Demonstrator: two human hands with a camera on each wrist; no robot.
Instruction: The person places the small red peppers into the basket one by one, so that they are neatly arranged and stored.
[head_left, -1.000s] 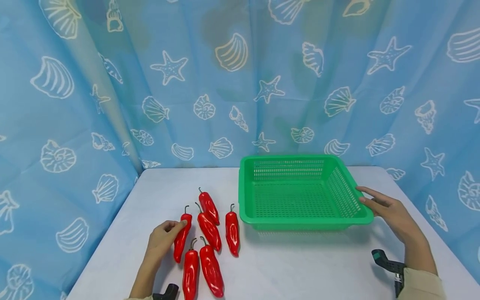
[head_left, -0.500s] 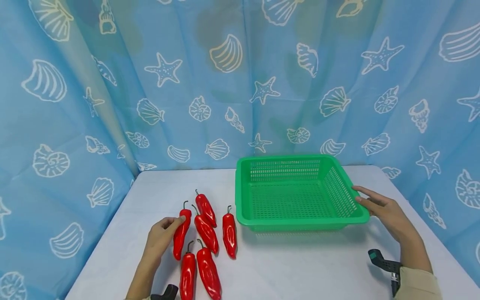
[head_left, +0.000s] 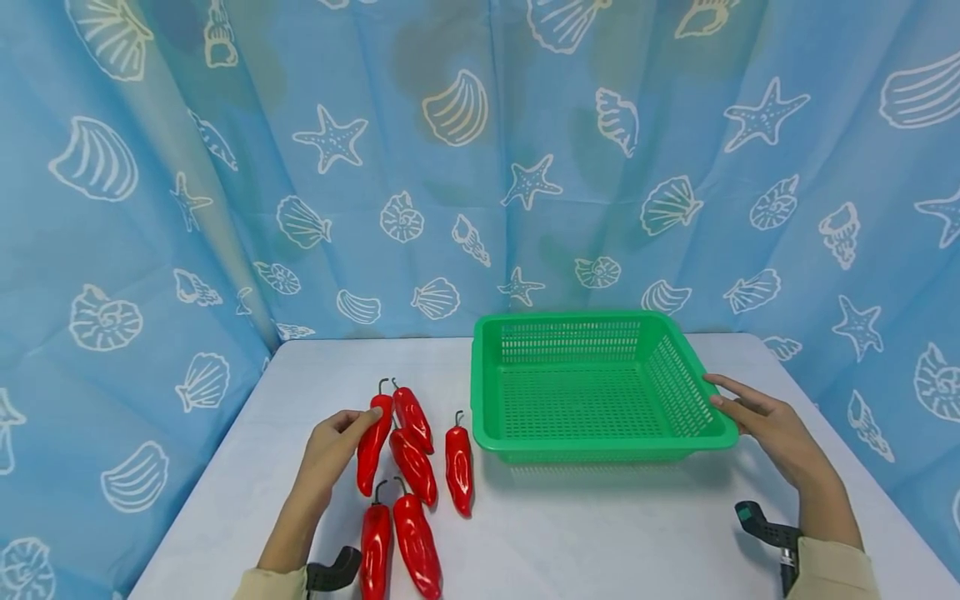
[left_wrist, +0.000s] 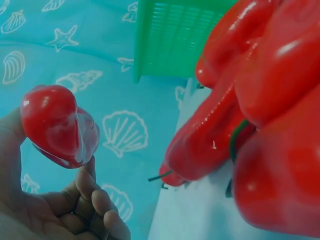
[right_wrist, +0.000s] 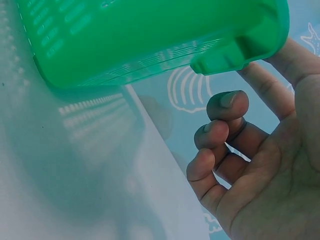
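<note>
My left hand (head_left: 330, 446) pinches a glossy red chili pepper (head_left: 369, 458) near its stem end, between thumb and fingers. The left wrist view shows this pepper (left_wrist: 52, 127) end-on, raised beside the other peppers. Just right of it on the table lie several more red peppers (head_left: 411, 467) with dark curved stems. A green plastic basket (head_left: 592, 451) with slotted walls stands at the back right, with nothing inside. My right hand (head_left: 772, 433) grips its right rim with thumb and index finger; in the right wrist view the other fingers (right_wrist: 204, 162) curl below the basket, apart from it.
A white table (head_left: 600, 533) carries everything. Behind it and along the sides hangs a blue curtain (head_left: 465, 192) printed with shells and starfish. One pepper (head_left: 459, 471) lies close to the basket's left side, and two others (head_left: 417, 546) lie near the front.
My left hand has raised the pepper and carried it slightly away from me, toward the back peppers. The right hand and the basket keep their places.
</note>
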